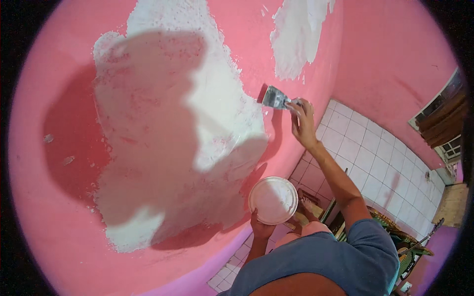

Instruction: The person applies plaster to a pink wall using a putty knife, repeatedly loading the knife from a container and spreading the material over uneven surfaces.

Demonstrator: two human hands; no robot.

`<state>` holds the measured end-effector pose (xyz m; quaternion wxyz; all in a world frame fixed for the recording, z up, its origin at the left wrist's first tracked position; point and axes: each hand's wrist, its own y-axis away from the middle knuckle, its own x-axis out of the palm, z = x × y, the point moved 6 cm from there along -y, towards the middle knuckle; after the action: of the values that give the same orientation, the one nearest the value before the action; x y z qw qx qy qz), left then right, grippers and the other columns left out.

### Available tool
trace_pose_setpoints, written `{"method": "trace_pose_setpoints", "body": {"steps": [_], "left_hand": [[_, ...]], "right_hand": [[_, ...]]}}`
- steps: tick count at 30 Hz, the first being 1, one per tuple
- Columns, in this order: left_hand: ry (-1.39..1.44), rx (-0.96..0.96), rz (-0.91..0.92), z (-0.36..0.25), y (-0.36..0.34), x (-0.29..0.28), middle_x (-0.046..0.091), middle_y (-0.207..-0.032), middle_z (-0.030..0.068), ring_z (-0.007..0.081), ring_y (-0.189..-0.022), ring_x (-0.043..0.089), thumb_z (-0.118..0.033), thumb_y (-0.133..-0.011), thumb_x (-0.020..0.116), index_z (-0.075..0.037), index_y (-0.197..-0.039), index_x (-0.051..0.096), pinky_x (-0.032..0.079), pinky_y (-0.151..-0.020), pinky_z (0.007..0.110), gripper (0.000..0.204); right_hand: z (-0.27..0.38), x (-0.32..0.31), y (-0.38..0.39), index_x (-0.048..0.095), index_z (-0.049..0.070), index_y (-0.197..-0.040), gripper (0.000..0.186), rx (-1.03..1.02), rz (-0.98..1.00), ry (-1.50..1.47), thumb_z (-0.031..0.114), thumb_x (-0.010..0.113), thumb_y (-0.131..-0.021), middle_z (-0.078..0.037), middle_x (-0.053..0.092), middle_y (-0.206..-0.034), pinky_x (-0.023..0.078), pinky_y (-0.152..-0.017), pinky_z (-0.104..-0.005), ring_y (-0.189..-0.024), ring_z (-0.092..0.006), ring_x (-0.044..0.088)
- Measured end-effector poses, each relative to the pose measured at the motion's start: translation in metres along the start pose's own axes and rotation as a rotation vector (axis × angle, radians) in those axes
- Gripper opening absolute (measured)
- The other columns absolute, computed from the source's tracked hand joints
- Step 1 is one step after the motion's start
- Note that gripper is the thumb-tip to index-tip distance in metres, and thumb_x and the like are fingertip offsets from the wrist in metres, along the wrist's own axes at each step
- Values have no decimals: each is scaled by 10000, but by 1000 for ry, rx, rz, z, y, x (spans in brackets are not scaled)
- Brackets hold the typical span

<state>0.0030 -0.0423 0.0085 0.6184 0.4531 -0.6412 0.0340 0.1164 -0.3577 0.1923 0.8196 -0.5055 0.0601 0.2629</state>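
Observation:
My right hand is closed round the handle of a putty knife. The knife's wide blade is smeared with white and grey filler and is at the pink wall, by the right edge of a large white filler patch; whether it touches the wall I cannot tell. Lower down, my left hand grips the rim and underside of a round white lid or shallow dish, held level. Some whitish paste shows on its surface, mostly toward its right side.
Another filler patch lies higher on the wall, to the right. Below are white floor tiles and my bare feet on something wooden. A window with a brown curtain is at the far right, with green furniture behind my right arm.

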Motion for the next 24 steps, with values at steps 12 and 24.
{"method": "trace_pose_setpoints", "body": {"steps": [12,24], "left_hand": [[-35,19,-40,-5,-5,3,421,-1356,131,316,-1248,394,-371,-860,498,-75,-1350,362,277,-1054,523,588],[45,-16,45,0,4,0,419,-1356,137,332,-1240,399,-395,-844,519,-82,-1352,360,292,-1038,542,618]], "right_hand": [[67,19,-44,534,150,-1206,567,-256,78,-243,-33,633,-679,-161,464,-1190,380,-880,-441,-1063,-350,436],[141,-22,-103,597,169,-1134,491,-369,-64,-210,34,675,-668,-142,472,-1218,386,-861,-450,-1047,-337,454]]}}
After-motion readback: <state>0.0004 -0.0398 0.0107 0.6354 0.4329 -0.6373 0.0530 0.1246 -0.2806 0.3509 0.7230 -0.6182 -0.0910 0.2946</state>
